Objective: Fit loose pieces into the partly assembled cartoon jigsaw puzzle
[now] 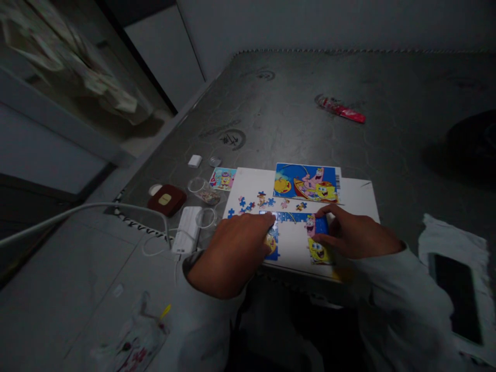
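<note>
A partly joined jigsaw puzzle point(289, 217) lies on a white board point(292, 243), its blue and yellow cartoon pieces forming a left side, a top strip and a right side around bare board. My left hand point(242, 240) is curled over the left side, thumb and forefinger on the pieces; its other fingers are hidden. At the upper right corner, the thumb and forefinger of my right hand point(351, 232) grip the right side. Loose puzzle pieces point(261, 199) are scattered above the top strip and to its left. Beyond them lies a picture card point(306, 182) with a matching cartoon scene.
Left of the board are a clear container point(209, 195) lying on its side, a white power strip point(188, 230) with a cable, and a brown case point(167, 200). A phone point(455, 294) rests on white cloth at right. A red packet point(346, 112) lies farther back.
</note>
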`<state>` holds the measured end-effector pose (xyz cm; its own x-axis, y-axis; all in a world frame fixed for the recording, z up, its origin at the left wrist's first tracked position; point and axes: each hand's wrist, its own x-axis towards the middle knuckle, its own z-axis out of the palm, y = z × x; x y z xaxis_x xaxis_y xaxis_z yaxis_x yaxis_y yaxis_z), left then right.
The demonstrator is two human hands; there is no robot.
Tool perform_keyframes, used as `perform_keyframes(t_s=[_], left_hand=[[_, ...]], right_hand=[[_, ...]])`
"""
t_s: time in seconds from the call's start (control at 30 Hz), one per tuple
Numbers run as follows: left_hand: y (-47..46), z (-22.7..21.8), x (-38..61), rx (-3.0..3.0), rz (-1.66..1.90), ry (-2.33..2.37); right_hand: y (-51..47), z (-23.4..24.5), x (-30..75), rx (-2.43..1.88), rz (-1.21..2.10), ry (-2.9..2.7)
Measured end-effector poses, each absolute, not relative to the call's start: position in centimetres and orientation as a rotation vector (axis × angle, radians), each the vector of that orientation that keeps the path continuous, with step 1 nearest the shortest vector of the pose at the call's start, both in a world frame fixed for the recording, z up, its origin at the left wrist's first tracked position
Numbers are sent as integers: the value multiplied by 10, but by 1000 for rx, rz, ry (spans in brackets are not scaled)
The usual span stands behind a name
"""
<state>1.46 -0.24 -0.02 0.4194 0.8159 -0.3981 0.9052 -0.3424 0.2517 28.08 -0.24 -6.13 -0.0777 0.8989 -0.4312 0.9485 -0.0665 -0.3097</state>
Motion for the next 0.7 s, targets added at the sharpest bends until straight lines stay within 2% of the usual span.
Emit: perform_keyframes(t_s=[0.7], left_hand=[[-3, 1, 14, 2261, -322, 1477]], right_hand=[[-1, -65, 288, 2065, -842, 2114]])
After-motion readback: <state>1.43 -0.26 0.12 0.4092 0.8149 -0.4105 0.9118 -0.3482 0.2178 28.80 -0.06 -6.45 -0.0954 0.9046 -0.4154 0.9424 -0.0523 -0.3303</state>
